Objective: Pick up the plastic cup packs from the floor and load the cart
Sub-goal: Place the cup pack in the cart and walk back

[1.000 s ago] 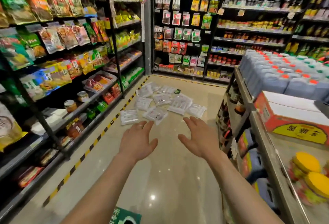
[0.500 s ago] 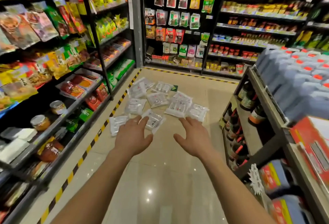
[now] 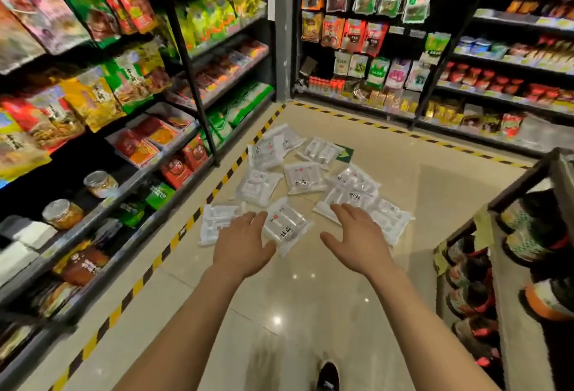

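Several clear plastic cup packs (image 3: 306, 177) lie scattered on the beige tiled floor (image 3: 310, 313) in the aisle corner. The nearest pack (image 3: 287, 224) lies between my two hands. My left hand (image 3: 243, 241) reaches forward with spread fingers, overlapping the pack at the left (image 3: 214, 221). My right hand (image 3: 360, 235) is stretched out too, fingers straight, its tips over the packs at the right (image 3: 389, 219). Both hands hold nothing. No cart can be seen.
Shelves of snack bags (image 3: 93, 95) line the left side, more shelves (image 3: 435, 64) close the back. A dark rack with bottles (image 3: 512, 266) stands at the right. Yellow-black tape (image 3: 174, 241) edges the floor. My shoe (image 3: 327, 375) shows at the bottom.
I have moved closer to the packs. Both hands have travelled forward and now overlap the nearest packs. The boxes and jugs on the right have left the view.
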Demonstrator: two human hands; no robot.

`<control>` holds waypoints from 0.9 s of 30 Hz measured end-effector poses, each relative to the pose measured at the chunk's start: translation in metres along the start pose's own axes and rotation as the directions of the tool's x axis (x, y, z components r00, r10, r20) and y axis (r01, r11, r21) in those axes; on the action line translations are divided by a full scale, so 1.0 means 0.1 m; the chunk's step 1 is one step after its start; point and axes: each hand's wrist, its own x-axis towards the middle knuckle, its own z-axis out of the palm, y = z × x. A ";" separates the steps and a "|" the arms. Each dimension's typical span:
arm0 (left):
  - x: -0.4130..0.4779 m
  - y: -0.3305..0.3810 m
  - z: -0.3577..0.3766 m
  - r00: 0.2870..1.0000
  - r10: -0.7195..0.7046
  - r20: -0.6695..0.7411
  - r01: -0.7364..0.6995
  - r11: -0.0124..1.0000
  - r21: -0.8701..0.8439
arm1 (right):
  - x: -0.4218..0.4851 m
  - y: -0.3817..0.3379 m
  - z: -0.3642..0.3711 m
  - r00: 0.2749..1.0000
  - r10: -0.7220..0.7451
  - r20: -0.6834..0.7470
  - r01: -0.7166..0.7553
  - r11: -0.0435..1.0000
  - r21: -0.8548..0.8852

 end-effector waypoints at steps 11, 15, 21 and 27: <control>1.94 -0.40 0.18 0.973 -0.231 0.018 0.231 0.961 -0.153 | 2.50 0.16 0.14 0.969 -0.187 0.163 0.189 0.982 0.007; 2.78 -0.78 0.42 0.957 -0.284 0.052 0.289 0.936 -0.202 | 3.38 0.10 0.53 0.958 -0.170 0.233 0.162 0.985 0.054; 3.89 -1.20 0.83 0.939 -0.323 0.117 0.343 0.905 -0.250 | 4.70 0.10 1.20 0.922 -0.205 0.328 0.208 0.978 0.024; 4.55 -1.54 1.61 0.855 -0.427 0.296 0.493 0.846 -0.204 | 5.60 0.44 2.05 0.890 -0.207 0.406 0.188 0.978 0.087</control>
